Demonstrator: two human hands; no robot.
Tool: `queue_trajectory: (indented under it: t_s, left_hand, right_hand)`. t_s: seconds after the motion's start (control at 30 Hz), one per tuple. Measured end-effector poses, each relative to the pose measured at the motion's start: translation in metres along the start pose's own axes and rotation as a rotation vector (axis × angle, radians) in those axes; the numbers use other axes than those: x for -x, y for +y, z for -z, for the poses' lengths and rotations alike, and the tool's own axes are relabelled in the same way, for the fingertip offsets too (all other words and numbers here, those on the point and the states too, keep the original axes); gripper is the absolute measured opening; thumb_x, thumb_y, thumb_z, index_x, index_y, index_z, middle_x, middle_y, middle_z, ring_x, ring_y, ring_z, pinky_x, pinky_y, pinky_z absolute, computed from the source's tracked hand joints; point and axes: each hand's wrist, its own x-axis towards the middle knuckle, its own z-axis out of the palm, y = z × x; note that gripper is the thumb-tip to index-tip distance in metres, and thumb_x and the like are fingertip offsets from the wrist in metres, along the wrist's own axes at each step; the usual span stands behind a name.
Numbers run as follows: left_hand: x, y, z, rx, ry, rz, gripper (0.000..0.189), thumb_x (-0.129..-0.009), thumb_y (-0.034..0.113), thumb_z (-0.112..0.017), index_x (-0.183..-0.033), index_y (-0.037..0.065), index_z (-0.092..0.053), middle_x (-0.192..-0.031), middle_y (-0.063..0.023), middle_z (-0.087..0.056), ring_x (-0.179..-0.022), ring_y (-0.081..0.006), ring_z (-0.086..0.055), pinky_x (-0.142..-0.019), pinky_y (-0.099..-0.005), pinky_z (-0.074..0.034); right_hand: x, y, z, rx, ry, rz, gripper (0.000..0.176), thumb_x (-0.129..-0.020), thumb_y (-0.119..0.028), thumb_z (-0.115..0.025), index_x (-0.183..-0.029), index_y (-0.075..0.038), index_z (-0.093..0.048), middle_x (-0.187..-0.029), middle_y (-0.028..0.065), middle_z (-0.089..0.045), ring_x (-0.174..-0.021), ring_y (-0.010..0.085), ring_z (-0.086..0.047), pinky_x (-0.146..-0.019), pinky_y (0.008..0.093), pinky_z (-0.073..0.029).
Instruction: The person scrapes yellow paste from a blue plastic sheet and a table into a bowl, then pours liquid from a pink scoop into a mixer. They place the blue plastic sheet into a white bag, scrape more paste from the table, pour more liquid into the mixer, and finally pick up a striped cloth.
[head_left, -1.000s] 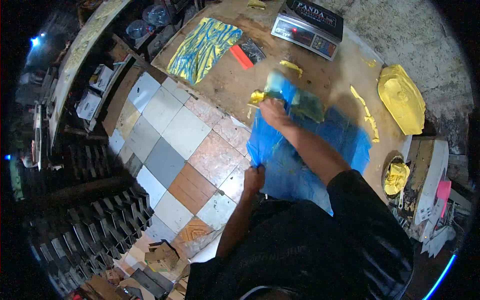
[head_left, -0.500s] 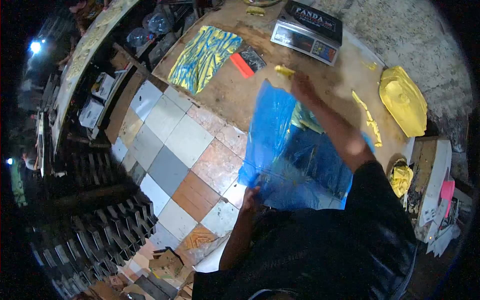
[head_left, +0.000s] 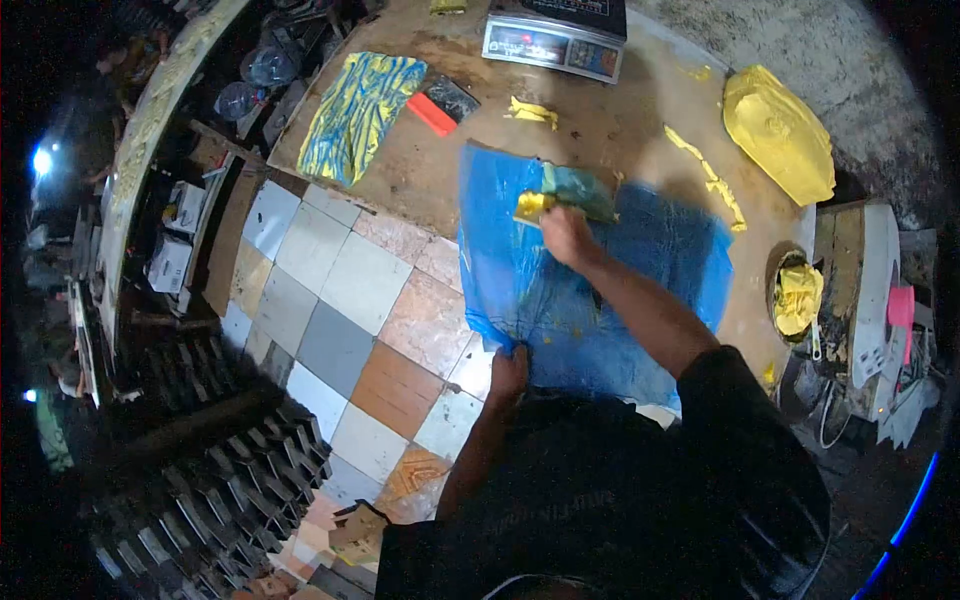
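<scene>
**Hands on the blue sheet**

Our right hand is closed around a yellow lump and holds it, with a greenish folded piece just beside it, on the far part of the sheet. Our left hand pinches the sheet's near edge. There the sheet overhangs the left edge of the counter, above the tiled floor.

We judge the sheet laid out and mostly flat, though wrinkled along its left side. The lump sits unwrapped, so any folding over it looks undone.

Beyond the sheet lie yellow scraps, a scraper and a striped cloth near the far left corner. A scale stands at the far edge, and a yellow mass lies toward the right edge.
</scene>
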Motion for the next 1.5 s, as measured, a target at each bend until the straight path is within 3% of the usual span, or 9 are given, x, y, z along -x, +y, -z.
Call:
queue_trajectory:
  t_s: [0.13,0.23,0.37,0.47,0.6,0.83,0.93,1.0,1.5]
  left_hand:
    - [-0.001,0.002,0.006,-0.02,-0.103,-0.002,0.032,-0.078,0.023,-0.044,-0.073,-0.008,-0.048,-0.059,-0.017,-0.049,-0.057,-0.0205,-0.047,-0.051,-0.0352,-0.037]
    - [-0.003,0.003,0.005,0.045,0.002,-0.079,0.026,-0.078,0.019,-0.045,-0.068,-0.004,-0.048,-0.055,-0.008,-0.046,-0.054,-0.0161,-0.043,-0.047,-0.0339,-0.034]
    - [0.004,-0.022,0.007,0.604,-0.064,-0.038,0.016,-0.076,0.016,-0.049,-0.083,0.001,-0.053,-0.07,-0.0065,-0.051,-0.067,-0.0174,-0.049,-0.058,-0.0317,-0.04]
    - [0.035,-0.007,0.009,1.466,-0.32,0.176,0.036,-0.076,0.02,-0.052,-0.105,0.001,-0.045,-0.095,-0.0115,-0.051,-0.091,-0.0228,-0.049,-0.076,-0.0374,-0.041]
    - [0.026,-0.02,-0.004,1.288,-0.768,0.137,0.06,-0.075,0.029,-0.055,-0.124,0.007,-0.027,-0.116,-0.0148,-0.041,-0.106,-0.0296,-0.041,-0.086,-0.0435,-0.038]
    - [0.011,-0.03,-0.03,0.259,-0.226,0.078,0.028,-0.083,0.018,-0.043,-0.103,-0.001,-0.05,-0.099,-0.0148,-0.053,-0.086,-0.0239,-0.051,-0.075,-0.0358,-0.042]
    - [0.02,-0.051,-0.033,0.138,-0.052,-0.473,0.023,-0.08,0.019,-0.045,-0.087,-0.002,-0.052,-0.075,-0.01,-0.053,-0.067,-0.018,-0.05,-0.059,-0.0346,-0.039]
    - [0.034,-0.025,-0.017,-0.105,-0.137,-0.108,0.025,-0.081,0.021,-0.044,-0.078,-0.003,-0.052,-0.069,-0.009,-0.052,-0.064,-0.0174,-0.049,-0.057,-0.0348,-0.039]
    - [0.038,-0.067,0.007,0.137,-0.098,-0.121,0.025,-0.079,0.02,-0.043,-0.062,0.002,-0.045,-0.053,-0.0018,-0.04,-0.05,-0.0109,-0.036,-0.045,-0.0298,-0.029]
  right_hand:
    - [-0.044,0.04,-0.027,0.067,0.253,0.312,0.01,-0.065,-0.007,-0.05,-0.058,-0.002,-0.055,-0.06,0.0154,-0.053,-0.059,0.0297,-0.054,-0.054,0.0404,-0.044]
    - [-0.087,0.053,-0.026,-0.017,0.102,-0.081,0.015,-0.067,-0.01,-0.049,-0.055,-0.002,-0.053,-0.056,0.014,-0.052,-0.057,0.029,-0.053,-0.054,0.0405,-0.043]
    - [-0.138,0.121,-0.019,-0.275,0.134,-0.28,0.014,-0.071,-0.009,-0.046,-0.066,-0.001,-0.057,-0.069,0.0194,-0.056,-0.072,0.0293,-0.056,-0.063,0.0417,-0.045]
    - [-0.127,0.139,-0.008,0.207,-0.149,-0.234,0.018,-0.073,-0.012,-0.044,-0.073,0.002,-0.055,-0.065,0.0203,-0.052,-0.063,0.0332,-0.052,-0.06,0.043,-0.044]
    - [-0.035,0.088,0.034,0.032,0.199,-0.007,0.02,-0.075,-0.011,-0.039,-0.072,0.002,-0.053,-0.073,0.0209,-0.054,-0.072,0.0348,-0.054,-0.068,0.0444,-0.042]
    - [0.089,0.015,0.018,0.052,-0.011,0.065,0.017,-0.074,-0.008,-0.041,-0.078,0.005,-0.051,-0.076,0.0203,-0.051,-0.07,0.0344,-0.052,-0.065,0.0439,-0.043]
    - [0.084,0.029,-0.014,0.031,0.001,-0.011,0.017,-0.074,-0.008,-0.041,-0.078,0.005,-0.051,-0.074,0.0203,-0.051,-0.068,0.0341,-0.052,-0.064,0.0431,-0.043]
    - [0.063,0.045,-0.019,0.011,0.015,-0.073,0.017,-0.072,-0.009,-0.042,-0.077,0.005,-0.052,-0.073,0.0206,-0.051,-0.068,0.0337,-0.052,-0.064,0.0426,-0.043]
    - [-0.039,0.11,-0.023,-0.024,0.164,-0.226,0.013,-0.07,-0.01,-0.045,-0.073,-0.002,-0.056,-0.071,0.0185,-0.053,-0.067,0.0324,-0.055,-0.06,0.0432,-0.043]
